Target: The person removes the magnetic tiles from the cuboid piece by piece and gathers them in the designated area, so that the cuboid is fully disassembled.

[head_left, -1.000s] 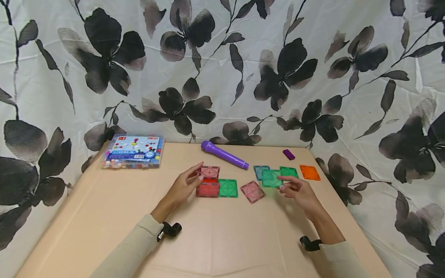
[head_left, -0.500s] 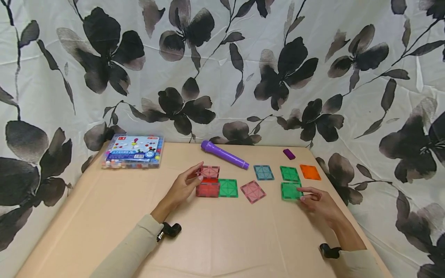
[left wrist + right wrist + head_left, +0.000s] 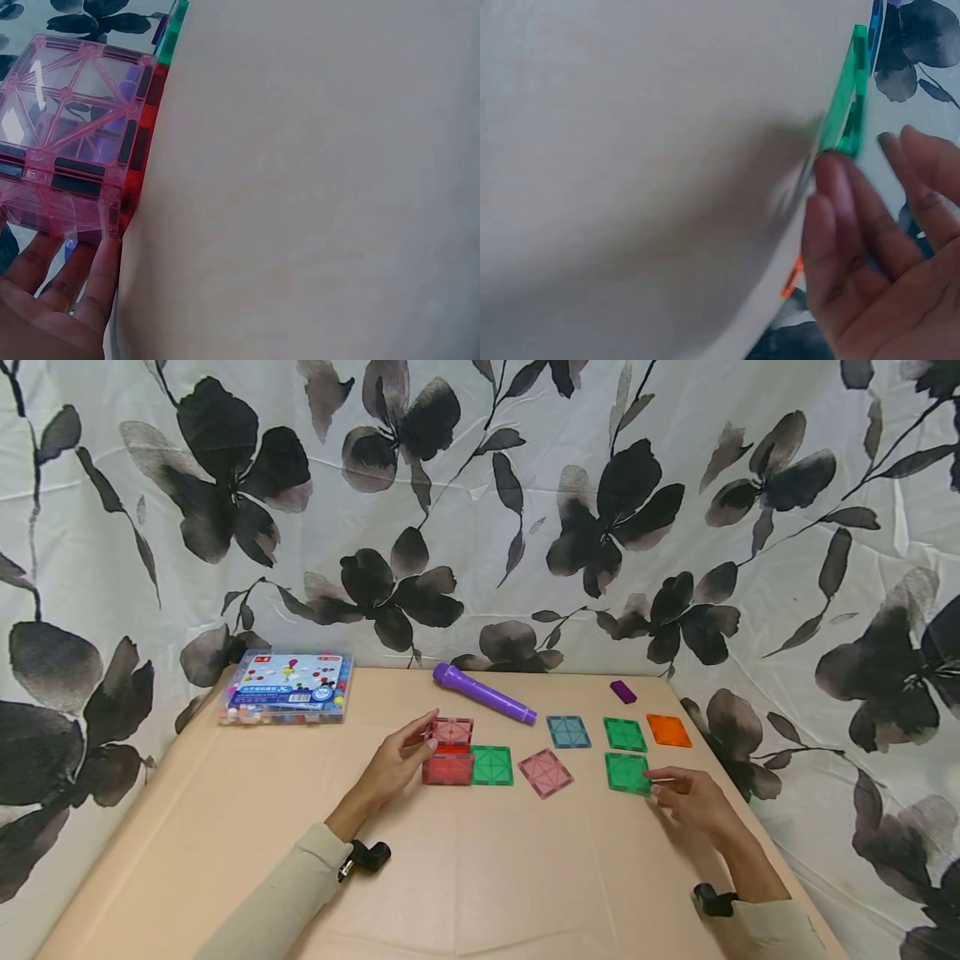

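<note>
My left hand (image 3: pixel 390 764) pinches a small structure of see-through magnetic tiles at its left side. Pink tiles (image 3: pixel 71 101) stand upright on a red base tile (image 3: pixel 453 749). Flat against the right of that base lies a green tile (image 3: pixel 492 766). In the left wrist view, the left fingers (image 3: pixel 101 289) rest along a pink side wall, with the thumb hidden. My right hand (image 3: pixel 696 802) is at the right edge of another green tile (image 3: pixel 627 772) flat on the table. Its fingers are spread apart in the right wrist view, fingertips right by the green edge (image 3: pixel 847 97).
A loose pink tile (image 3: pixel 546 774) lies turned between the hands. Behind are a blue tile (image 3: pixel 569 732), a green tile (image 3: pixel 625 734), an orange tile (image 3: pixel 669 731) and a small purple block (image 3: pixel 623 692). A purple tube (image 3: pixel 483 693) and a clear plastic case (image 3: pixel 287 687) lie at the back.
My right hand has carried the green tile rightward from over the blue tile and set it down in front of the other loose green tile. The left hand stays where it was.
</note>
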Motion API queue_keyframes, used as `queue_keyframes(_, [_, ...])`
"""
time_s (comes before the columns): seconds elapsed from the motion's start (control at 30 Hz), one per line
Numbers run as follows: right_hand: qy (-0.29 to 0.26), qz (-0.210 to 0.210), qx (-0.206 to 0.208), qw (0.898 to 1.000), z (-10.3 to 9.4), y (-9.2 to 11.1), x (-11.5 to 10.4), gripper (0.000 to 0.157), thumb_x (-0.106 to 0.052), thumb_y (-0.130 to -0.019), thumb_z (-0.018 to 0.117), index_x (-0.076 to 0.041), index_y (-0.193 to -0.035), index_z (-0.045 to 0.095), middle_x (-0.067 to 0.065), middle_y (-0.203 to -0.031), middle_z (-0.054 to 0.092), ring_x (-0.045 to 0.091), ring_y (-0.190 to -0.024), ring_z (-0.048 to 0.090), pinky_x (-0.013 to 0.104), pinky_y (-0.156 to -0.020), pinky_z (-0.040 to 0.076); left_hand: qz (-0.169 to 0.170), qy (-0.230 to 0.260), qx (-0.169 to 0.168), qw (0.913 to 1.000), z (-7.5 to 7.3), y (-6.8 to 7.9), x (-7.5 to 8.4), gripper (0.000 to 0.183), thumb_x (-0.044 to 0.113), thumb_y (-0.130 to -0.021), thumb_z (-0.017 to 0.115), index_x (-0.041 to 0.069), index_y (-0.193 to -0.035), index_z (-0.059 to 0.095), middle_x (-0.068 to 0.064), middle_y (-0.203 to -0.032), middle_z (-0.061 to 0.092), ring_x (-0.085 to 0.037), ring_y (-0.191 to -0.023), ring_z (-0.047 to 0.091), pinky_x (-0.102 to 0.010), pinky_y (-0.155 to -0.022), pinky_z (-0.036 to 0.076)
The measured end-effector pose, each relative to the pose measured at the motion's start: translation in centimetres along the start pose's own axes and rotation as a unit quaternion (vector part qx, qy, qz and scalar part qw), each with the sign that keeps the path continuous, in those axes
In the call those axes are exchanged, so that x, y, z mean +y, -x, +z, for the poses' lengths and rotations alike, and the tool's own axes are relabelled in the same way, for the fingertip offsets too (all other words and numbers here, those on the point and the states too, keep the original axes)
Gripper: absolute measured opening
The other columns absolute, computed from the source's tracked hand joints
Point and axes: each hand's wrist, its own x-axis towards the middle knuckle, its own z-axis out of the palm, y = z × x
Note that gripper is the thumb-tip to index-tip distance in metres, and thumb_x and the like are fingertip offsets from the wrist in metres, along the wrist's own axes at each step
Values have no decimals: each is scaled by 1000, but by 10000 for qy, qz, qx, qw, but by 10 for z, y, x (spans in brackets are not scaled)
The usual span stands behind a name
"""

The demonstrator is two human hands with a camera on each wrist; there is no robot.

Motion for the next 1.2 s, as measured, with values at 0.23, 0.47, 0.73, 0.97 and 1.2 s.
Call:
queue_keyframes(0.23, [1067, -557, 577, 9911, 14, 3, -28, 31, -17, -102, 72, -8, -132, 75, 20, -132, 74, 35, -105, 72, 39, -83, 62, -199, 259, -57, 9995, -1, -1, 2, 51, 22, -114, 51, 18, -164, 43, -18, -167, 44, -44, -146, 52, -44, -111, 56])
queue_keyframes(0.47, [646, -1056, 428, 9914, 49, -9, -68, 30, -12, -99, 75, -14, -130, 77, 12, -131, 75, 26, -102, 69, 29, -83, 58, -203, 332, -72, 9992, -5, -2, 2, 52, 17, -112, 55, 11, -163, 44, -22, -165, 46, -46, -146, 51, -49, -111, 56])
queue_keyframes(0.73, [365, -1109, -113, 9931, 94, -25, -106, 40, -14, -96, 80, -19, -136, 74, 10, -131, 74, 31, -112, 68, 35, -85, 61, -132, 350, -17, 9993, -2, -3, 3, 53, 15, -110, 58, 11, -162, 46, -19, -164, 48, -43, -147, 51, -46, -121, 46])
queue_keyframes(0.97, [583, -1333, -590, 9876, 132, -45, -132, 52, -18, -89, 88, -19, -139, 72, 9, -121, 73, 27, -105, 62, 34, -83, 56, -121, 424, 31, 9990, 0, -3, -3, 52, 15, -110, 58, 12, -161, 47, -19, -162, 50, -44, -144, 53, -19, -107, 51])
queue_keyframes(1.2, [1560, -1610, -738, 9718, 154, -61, -149, 63, -26, -84, 93, -20, -142, 70, 9, -97, 63, 22, -99, 48, 35, -76, 38, -67, 419, 37, 9991, 1, -1, -3, 58, 16, -106, 66, 17, -161, 47, -19, -162, 50, -43, -146, 51, -58, -122, 43])
